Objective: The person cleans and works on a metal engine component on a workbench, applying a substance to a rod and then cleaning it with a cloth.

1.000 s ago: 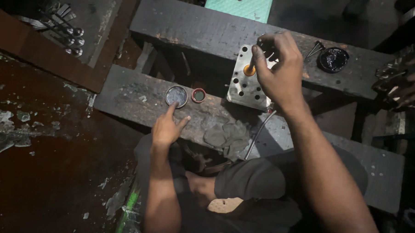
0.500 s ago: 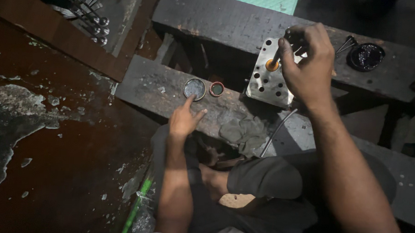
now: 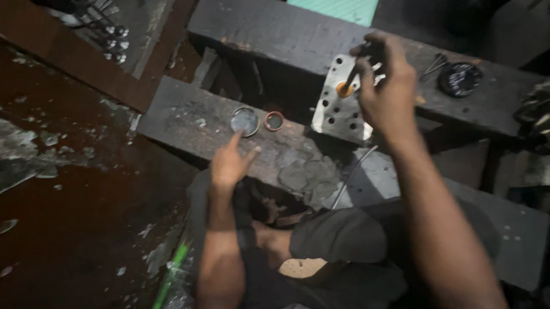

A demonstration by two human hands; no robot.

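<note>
Looked like a grimy workshop: stained floor (image 3: 71,226), worn plank bench (image 3: 185,118), sockets (image 3: 111,36) upper left, drilled metal plate (image 3: 337,111).

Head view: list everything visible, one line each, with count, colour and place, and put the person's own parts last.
Drilled metal plate: one, silvery, propped between the two beams.
Slim dark tool: one, tip in an orange-ringed hole of the plate.
Round shiny metal disc: one, silver, on the near beam.
Small red-rimmed ring: one, right of the disc.
Black round dish: one, on the far beam, right.
Dark weathered beams: two, grey-black, crossing the view.
Metal spanners: several, silvery, top left.
Teal ribbed panel: one, top centre.
Green stick: one, bottom left.
Left hand: resting on the near beam, forefinger towards the disc.
Right hand: gripping the tool.
</note>
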